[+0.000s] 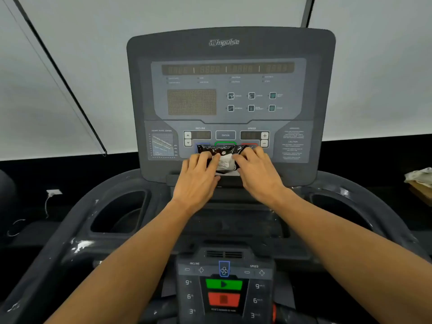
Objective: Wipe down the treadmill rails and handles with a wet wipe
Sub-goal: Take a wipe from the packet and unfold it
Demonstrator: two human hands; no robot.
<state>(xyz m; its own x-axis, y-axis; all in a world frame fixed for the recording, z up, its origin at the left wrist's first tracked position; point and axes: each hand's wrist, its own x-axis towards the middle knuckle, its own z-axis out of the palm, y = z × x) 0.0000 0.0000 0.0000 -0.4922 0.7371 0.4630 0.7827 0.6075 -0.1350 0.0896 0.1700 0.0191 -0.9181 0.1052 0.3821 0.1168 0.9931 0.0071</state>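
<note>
With the wet wipe pack (pixel 221 155) propped on the console ledge (pixel 257 181), left hand (pixel 198 176) should pin it firmly while right hand (pixel 256 171), fingers curled onto its flap, peels slowly.

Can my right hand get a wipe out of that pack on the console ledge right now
Probably yes. The right hand already rests on the dark wipe pack, next to its white flap, and the left hand steadies the other end. Nothing lies between.
</note>
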